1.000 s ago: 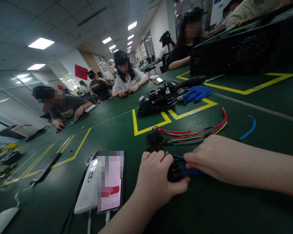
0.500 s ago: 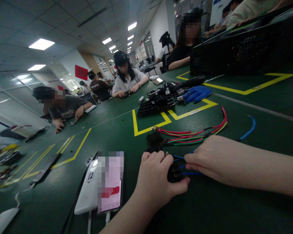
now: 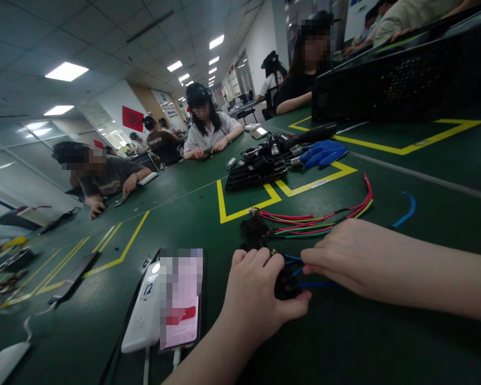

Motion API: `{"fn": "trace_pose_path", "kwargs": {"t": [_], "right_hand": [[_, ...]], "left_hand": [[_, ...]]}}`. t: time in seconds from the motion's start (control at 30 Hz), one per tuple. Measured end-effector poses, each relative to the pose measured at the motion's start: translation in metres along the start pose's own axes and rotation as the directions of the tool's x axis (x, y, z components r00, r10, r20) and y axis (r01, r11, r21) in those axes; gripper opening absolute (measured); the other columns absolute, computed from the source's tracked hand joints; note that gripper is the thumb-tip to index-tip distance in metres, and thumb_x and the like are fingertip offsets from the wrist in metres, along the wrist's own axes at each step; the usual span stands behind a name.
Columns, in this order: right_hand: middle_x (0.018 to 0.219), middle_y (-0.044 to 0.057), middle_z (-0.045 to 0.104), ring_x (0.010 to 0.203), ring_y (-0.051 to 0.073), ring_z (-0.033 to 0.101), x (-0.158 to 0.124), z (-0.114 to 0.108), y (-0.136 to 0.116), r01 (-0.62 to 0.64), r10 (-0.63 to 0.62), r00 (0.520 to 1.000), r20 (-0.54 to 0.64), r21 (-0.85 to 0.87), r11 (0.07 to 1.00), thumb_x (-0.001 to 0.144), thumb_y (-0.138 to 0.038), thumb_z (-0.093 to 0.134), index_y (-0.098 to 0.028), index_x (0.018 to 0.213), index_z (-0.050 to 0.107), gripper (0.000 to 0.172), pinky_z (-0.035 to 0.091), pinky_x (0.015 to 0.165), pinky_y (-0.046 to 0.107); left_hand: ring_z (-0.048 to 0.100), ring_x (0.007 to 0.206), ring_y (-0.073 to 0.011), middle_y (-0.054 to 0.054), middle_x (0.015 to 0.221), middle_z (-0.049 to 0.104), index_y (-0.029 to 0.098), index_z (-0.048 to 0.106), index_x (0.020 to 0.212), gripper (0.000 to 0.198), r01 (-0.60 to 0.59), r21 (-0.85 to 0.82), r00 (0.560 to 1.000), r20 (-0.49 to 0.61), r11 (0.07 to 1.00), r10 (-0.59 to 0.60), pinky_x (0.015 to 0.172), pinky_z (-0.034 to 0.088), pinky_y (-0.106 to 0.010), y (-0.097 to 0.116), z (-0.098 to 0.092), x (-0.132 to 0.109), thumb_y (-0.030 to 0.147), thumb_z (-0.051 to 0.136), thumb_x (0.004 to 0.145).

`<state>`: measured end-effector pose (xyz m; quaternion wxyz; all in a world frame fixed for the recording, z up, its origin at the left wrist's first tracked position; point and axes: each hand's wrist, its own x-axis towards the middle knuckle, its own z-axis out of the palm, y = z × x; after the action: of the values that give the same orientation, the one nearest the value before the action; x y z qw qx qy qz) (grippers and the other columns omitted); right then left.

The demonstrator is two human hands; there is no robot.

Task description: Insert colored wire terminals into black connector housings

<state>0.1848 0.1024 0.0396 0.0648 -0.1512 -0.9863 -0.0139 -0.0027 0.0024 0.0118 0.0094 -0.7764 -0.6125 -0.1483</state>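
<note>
My left hand point(image 3: 258, 294) is closed over a black relay socket point(image 3: 287, 286), its thumb along the near edge and its fingers over the far side. Blue wires point(image 3: 315, 284) come out of the socket's right side. At those wires my right hand point(image 3: 340, 259) is pinched shut on a blue wire, close to the socket. The curved end of a blue wire point(image 3: 409, 209) shows beyond my right wrist. Behind my hands lies another black socket point(image 3: 254, 227) with red, yellow and green wires point(image 3: 304, 224) running right. My fingers hide part of the held socket.
Left of my hands lie a phone point(image 3: 188, 299) and a white power bank point(image 3: 142, 315) with cables. Farther back are blue gloves point(image 3: 324, 154), black parts point(image 3: 256, 174) and yellow tape outlines point(image 3: 250, 214). A black metal case point(image 3: 356, 93) stands at the right. Other people sit around the table.
My right hand has shifted very slightly up and left at the wires, and the far blue wire end has moved a little. My left hand keeps its hold on the socket.
</note>
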Motion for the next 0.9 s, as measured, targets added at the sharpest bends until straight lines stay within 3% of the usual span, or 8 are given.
{"fn": "trace_pose_path", "kwargs": {"t": [0.2,0.37,0.63,0.77,0.9], "right_hand": [[0.052,-0.002,0.060,0.043,0.016,0.052,-0.0025,-0.0002,-0.0042,-0.022,0.020,0.995,0.097,0.019,1.000,0.087,-0.015,0.061,-0.022,0.070,0.065,0.020,0.019,0.046,0.030],[0.055,-0.002,0.062,0.044,0.016,0.053,-0.0037,-0.0054,-0.0031,0.023,-0.028,0.998,0.057,0.077,0.997,0.088,-0.016,0.060,-0.022,0.074,0.066,0.017,0.023,0.046,0.029],[0.057,-0.001,0.065,0.047,0.016,0.057,-0.0020,-0.0040,-0.0008,0.040,-0.039,0.997,-0.070,0.013,0.999,0.089,-0.015,0.059,-0.021,0.074,0.065,0.018,0.024,0.049,0.030],[0.053,-0.002,0.061,0.045,0.016,0.054,-0.0006,-0.0002,-0.0004,-0.043,0.042,0.998,0.054,0.023,0.999,0.090,-0.019,0.058,-0.021,0.072,0.067,0.021,0.021,0.047,0.030],[0.061,0.000,0.065,0.053,0.016,0.058,-0.0006,-0.0038,-0.0015,-0.117,0.089,0.976,0.198,0.135,0.984,0.092,-0.021,0.056,-0.022,0.074,0.071,0.023,0.026,0.050,0.028]], "left_hand": [[0.059,0.078,-0.0231,-0.002,0.085,0.065,0.021,0.062,0.083,0.035,0.028,0.014,0.999,0.025,0.999,-0.029,0.075,0.038,-0.039,0.0009,-0.0005,0.0009,0.052,0.076,0.077],[0.060,0.078,-0.0236,-0.002,0.085,0.066,0.021,0.061,0.082,0.036,0.039,0.031,0.999,0.001,0.999,-0.039,0.074,0.038,-0.039,0.0010,0.0002,0.0008,0.053,0.077,0.076],[0.060,0.079,-0.0233,-0.002,0.085,0.066,0.021,0.062,0.083,0.036,0.020,0.016,1.000,0.003,1.000,-0.020,0.075,0.038,-0.039,0.0014,0.0007,-0.0001,0.052,0.077,0.077],[0.060,0.079,-0.0234,-0.002,0.085,0.066,0.021,0.060,0.081,0.036,0.033,0.014,0.999,0.011,0.999,-0.034,0.076,0.038,-0.039,0.0015,0.0003,0.0006,0.052,0.078,0.076],[0.061,0.079,-0.0239,-0.002,0.084,0.066,0.021,0.059,0.080,0.037,0.049,0.011,0.999,-0.010,0.999,-0.049,0.074,0.038,-0.039,0.0015,0.0011,-0.0004,0.052,0.077,0.075]]}}
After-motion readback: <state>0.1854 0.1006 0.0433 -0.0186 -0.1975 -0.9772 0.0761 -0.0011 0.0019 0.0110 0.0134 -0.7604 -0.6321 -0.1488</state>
